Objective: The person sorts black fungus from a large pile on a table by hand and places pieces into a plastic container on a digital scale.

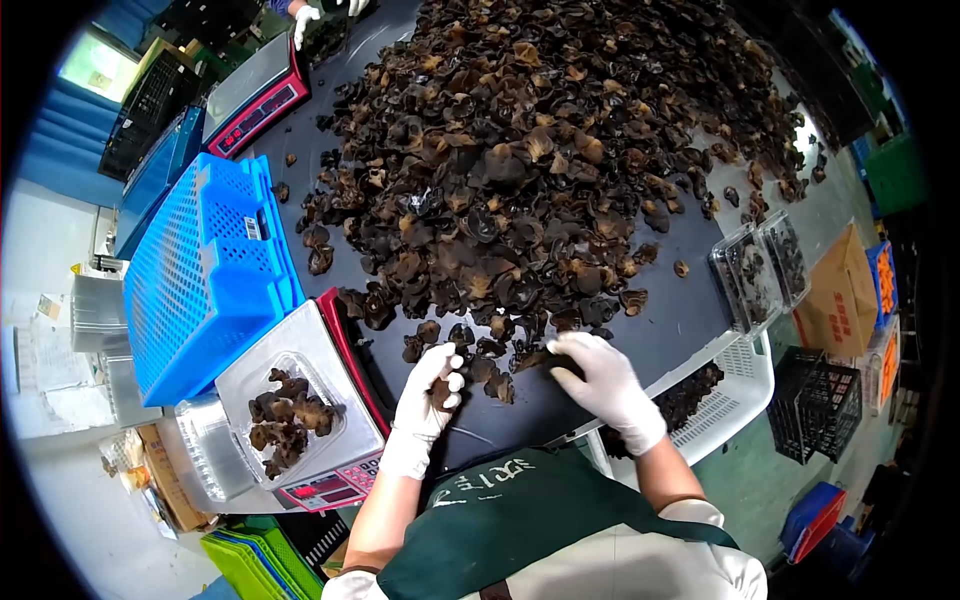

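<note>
Sitting heaped at wearer's 12 o'clock, mushrooms [490, 190] should handle light, rubbery, slippery, tearable; pinch at thicker base. Left hand [430, 392] curled round a dark piece [441, 394]; right hand [604, 382] by loose bits [498, 386], can't tell if gripping

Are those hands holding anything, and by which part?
The white-gloved left hand seems to hold a dark brown, ruffled fungus piece; exactly where is hidden. Whether the white-gloved right hand holds anything cannot be told.
</note>
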`<move>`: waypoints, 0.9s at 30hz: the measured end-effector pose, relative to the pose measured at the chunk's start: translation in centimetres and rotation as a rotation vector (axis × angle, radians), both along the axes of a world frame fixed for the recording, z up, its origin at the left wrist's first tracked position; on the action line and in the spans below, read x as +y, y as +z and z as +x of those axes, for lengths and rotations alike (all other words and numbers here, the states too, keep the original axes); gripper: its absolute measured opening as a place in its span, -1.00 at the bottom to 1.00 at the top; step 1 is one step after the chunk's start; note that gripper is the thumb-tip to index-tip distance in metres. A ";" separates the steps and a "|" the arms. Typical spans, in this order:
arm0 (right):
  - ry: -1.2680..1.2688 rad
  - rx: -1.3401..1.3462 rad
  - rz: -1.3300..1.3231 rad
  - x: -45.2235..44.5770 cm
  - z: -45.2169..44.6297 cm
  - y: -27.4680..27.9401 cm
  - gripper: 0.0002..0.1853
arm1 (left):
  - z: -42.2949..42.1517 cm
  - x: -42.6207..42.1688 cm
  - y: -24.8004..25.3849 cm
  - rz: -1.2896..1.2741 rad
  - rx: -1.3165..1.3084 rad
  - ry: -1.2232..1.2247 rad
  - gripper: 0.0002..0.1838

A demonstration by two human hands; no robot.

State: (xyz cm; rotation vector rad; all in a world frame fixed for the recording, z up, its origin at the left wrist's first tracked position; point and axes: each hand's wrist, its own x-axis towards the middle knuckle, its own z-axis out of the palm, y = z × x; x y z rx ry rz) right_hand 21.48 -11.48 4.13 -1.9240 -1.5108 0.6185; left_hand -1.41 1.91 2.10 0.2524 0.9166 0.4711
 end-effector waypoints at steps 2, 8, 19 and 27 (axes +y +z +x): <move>-0.016 -0.128 0.136 2.2 -1.8 -1.1 -0.60 | 0.9 0.4 0.5 0.369 0.339 -0.227 -0.72; 0.327 0.182 0.079 0.9 -5.7 -3.8 -0.69 | 2.5 -0.2 -0.4 0.808 0.547 -0.349 -0.75; -0.439 0.961 -0.125 -1.6 -0.1 -3.7 -0.85 | 8.8 -1.6 -0.8 1.728 0.805 -0.807 -0.46; -0.274 1.850 0.154 -5.8 1.3 -3.0 -0.53 | 8.1 -2.9 -2.8 1.625 0.772 -0.753 -0.71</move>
